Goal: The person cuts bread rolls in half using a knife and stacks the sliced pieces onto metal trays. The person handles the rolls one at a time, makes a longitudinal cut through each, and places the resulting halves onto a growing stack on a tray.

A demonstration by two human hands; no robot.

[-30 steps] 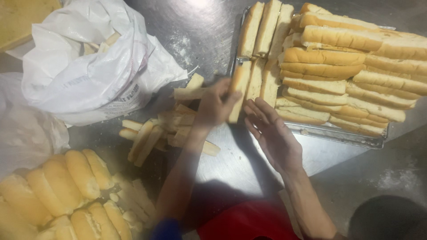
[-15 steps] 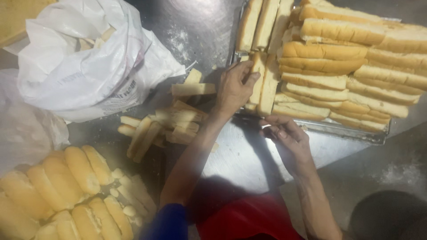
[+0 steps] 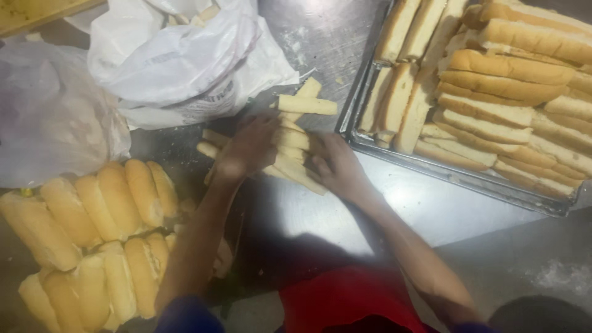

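Observation:
A heap of pale bread strips (image 3: 295, 140) lies on the steel table (image 3: 345, 216) in the middle of the head view. My left hand (image 3: 246, 148) rests on the left side of the heap, fingers over the strips. My right hand (image 3: 336, 165) presses against the heap's right side, fingers curled around some strips. To the right, a metal tray (image 3: 431, 169) holds rows of sliced long bread rolls (image 3: 493, 86). Whether either hand has lifted a strip cannot be told.
A batch of joined golden rolls (image 3: 98, 234) sits at the lower left. A white plastic bag (image 3: 179, 61) with bread pieces lies at the back, a clear plastic bag (image 3: 49, 117) at far left. A yellow board edge (image 3: 31, 12) shows top left.
Both hands have drawn back from the tray's left edge to the heap of bread strips. The bread slice the left hand held at the tray is no longer in it.

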